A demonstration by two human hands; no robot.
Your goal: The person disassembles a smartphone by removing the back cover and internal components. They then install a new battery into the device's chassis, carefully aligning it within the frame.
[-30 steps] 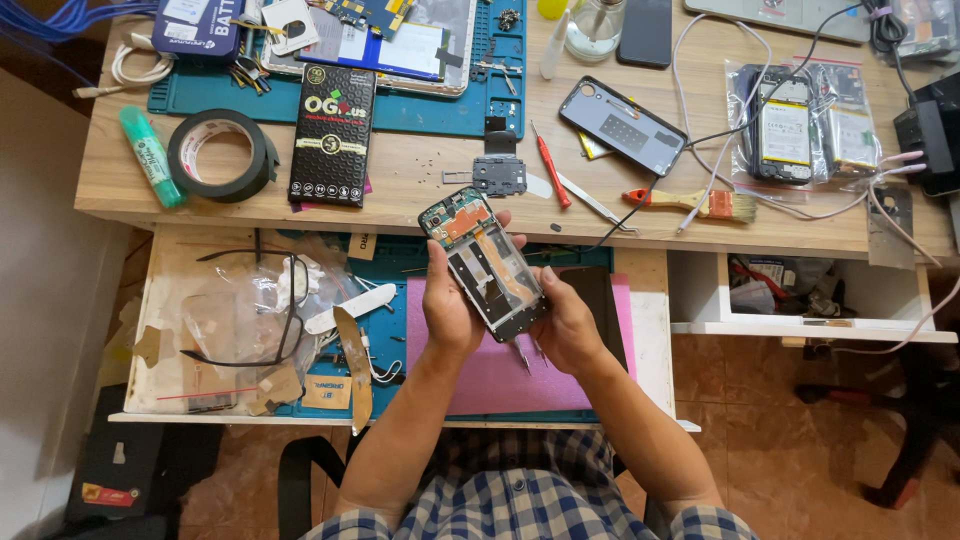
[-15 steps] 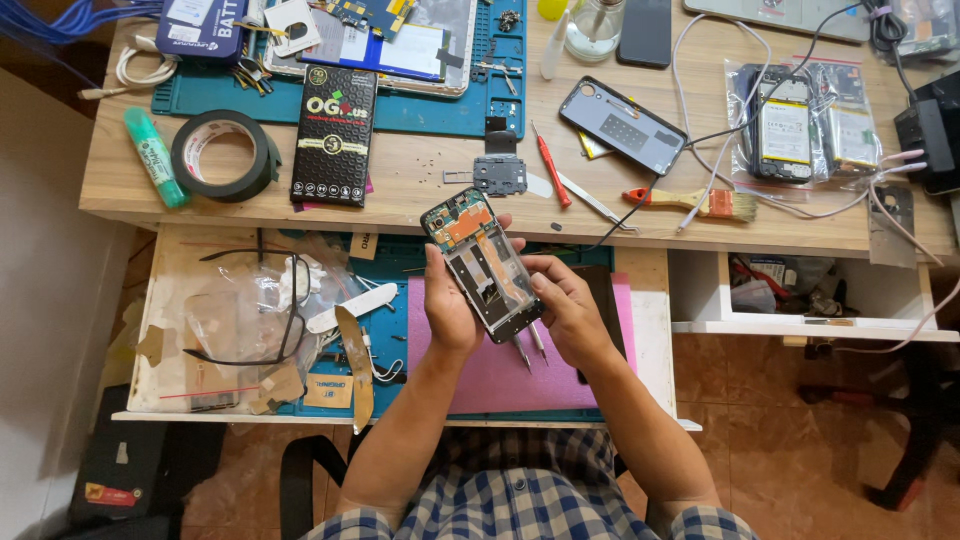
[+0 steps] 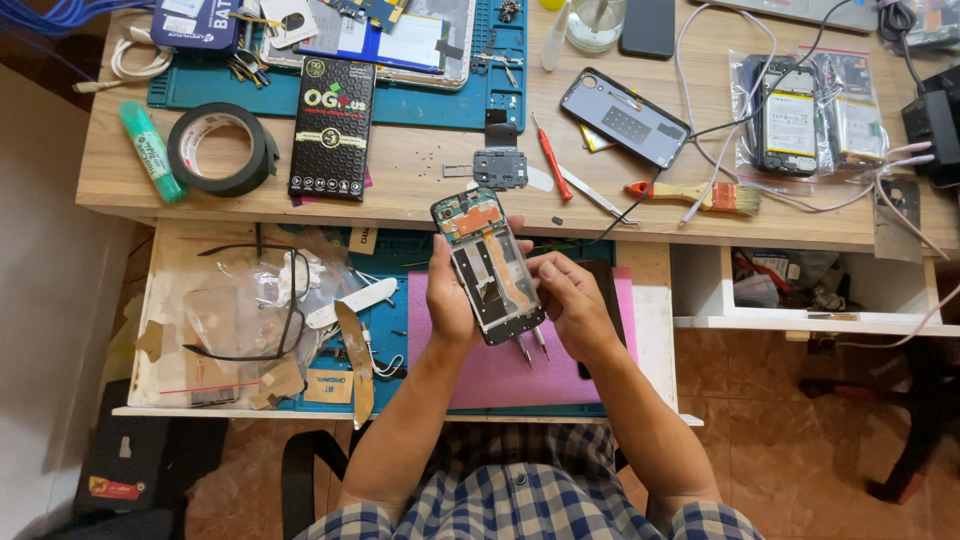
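Note:
My left hand [image 3: 449, 300] grips an opened phone frame [image 3: 489, 265] by its left edge, holding it upright over an open drawer. The frame shows bare inner parts, with an orange piece near its top. My right hand [image 3: 573, 305] rests on the frame's right edge, its fingers bent onto the inside. Metal tweezers [image 3: 530, 347] poke out below the frame, their tips pointing down; they seem held in my right hand. A pink mat [image 3: 520, 345] lies in the drawer beneath both hands.
On the wooden desk [image 3: 420, 180] lie a black tape roll [image 3: 222, 148], a green marker [image 3: 150, 150], a black box [image 3: 333, 127], a red screwdriver [image 3: 552, 158], a brush [image 3: 690, 195], a phone back cover [image 3: 625, 117] and bagged phones [image 3: 800, 115]. Plastic scraps [image 3: 245, 310] fill the drawer's left side.
The phone frame stays between both hands. My right fingers have shifted slightly along its right edge. Nothing else has moved.

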